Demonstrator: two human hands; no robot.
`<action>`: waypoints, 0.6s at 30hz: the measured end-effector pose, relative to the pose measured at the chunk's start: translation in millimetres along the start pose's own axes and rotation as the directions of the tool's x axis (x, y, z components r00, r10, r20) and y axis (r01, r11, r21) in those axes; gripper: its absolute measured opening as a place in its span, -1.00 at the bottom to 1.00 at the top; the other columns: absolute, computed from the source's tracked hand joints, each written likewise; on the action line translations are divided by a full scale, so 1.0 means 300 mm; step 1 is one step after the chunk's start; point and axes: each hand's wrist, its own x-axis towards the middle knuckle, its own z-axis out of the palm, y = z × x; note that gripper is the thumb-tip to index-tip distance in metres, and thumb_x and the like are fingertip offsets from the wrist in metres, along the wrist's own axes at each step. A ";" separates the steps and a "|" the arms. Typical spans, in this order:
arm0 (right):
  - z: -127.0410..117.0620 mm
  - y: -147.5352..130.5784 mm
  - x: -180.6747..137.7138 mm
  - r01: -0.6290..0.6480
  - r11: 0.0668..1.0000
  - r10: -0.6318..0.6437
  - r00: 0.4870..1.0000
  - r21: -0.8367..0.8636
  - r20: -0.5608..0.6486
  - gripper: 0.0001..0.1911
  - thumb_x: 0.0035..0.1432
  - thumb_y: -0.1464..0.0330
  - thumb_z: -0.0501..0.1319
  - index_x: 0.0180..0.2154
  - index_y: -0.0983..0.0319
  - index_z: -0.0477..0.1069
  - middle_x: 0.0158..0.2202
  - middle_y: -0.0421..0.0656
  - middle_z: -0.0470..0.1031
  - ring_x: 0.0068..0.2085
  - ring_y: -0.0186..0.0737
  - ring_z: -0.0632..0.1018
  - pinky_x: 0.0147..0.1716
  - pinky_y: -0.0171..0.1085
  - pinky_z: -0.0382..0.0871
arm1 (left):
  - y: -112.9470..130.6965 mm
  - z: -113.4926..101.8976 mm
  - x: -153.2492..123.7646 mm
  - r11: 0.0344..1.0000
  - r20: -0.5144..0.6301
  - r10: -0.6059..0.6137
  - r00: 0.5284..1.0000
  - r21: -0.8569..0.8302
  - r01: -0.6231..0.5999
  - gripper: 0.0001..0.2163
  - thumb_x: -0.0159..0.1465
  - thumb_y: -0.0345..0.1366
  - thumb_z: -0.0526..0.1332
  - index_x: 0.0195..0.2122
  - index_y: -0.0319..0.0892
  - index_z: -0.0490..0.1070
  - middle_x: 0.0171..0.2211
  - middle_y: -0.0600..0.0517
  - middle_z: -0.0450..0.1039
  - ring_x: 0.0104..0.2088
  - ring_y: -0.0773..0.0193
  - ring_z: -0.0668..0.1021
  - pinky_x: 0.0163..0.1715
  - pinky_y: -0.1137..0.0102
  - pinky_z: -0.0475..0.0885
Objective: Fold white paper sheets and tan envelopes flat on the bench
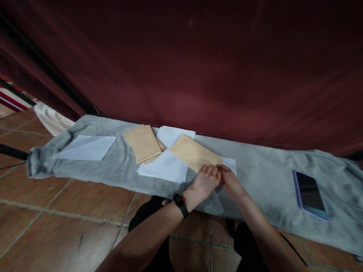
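A brown paper envelope [194,151] with faint red print at its far corner lies slanted in front of me. My left hand [208,176], with a black band on its wrist, is closed at the envelope's near right end. Close beside it, my right hand [229,180] pinches the same end, its fingertips partly hidden. Part of a white sheet [231,163] shows behind my right hand. Under the envelope is a stack of white paper [166,166], and a pile of brown envelopes [143,142] overlaps that stack on the left.
A grey cloth [263,166] covers the long, low surface. On it, a single white sheet [87,147] lies far left and a phone in a purple case [311,195] far right. Dark red fabric [198,75] rises behind. Brown floor tiles [70,223] show below.
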 end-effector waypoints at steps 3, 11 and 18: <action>-0.032 -0.021 0.008 -0.072 0.987 0.073 0.997 0.141 0.001 -0.68 -0.01 0.09 0.25 -0.29 0.18 0.46 -0.37 -0.13 0.61 -0.36 -0.16 0.58 -0.37 -0.25 0.44 | -0.002 -0.015 -0.003 0.998 -0.064 0.056 0.996 -0.002 -0.057 -0.72 0.41 -0.42 0.03 0.09 -0.28 0.39 0.08 -0.19 0.45 0.10 0.07 0.48 0.15 0.18 0.31; -0.108 -0.012 0.026 -0.082 0.996 0.084 0.993 0.032 -0.088 -0.71 -0.04 0.15 0.25 -0.30 0.18 0.43 -0.47 -0.23 0.53 -0.48 -0.28 0.45 -0.50 -0.33 0.31 | -0.075 0.037 0.009 0.994 -0.075 -0.017 0.997 -0.110 0.009 -0.02 0.17 0.15 0.33 0.46 0.02 -0.21 0.49 -0.14 -0.30 0.46 -0.15 -0.21 0.33 -0.27 -0.28; -0.171 0.008 0.052 -0.006 0.989 0.009 1.000 -0.149 0.020 -0.68 0.00 0.21 0.15 -0.21 0.19 0.47 -0.31 -0.17 0.60 -0.28 -0.14 0.55 -0.29 -0.21 0.43 | -0.180 0.064 0.018 0.972 0.032 -0.058 0.998 -0.225 0.064 0.14 -0.01 0.18 0.43 0.46 0.04 -0.23 0.48 -0.22 -0.27 0.44 -0.26 -0.17 0.30 -0.30 -0.31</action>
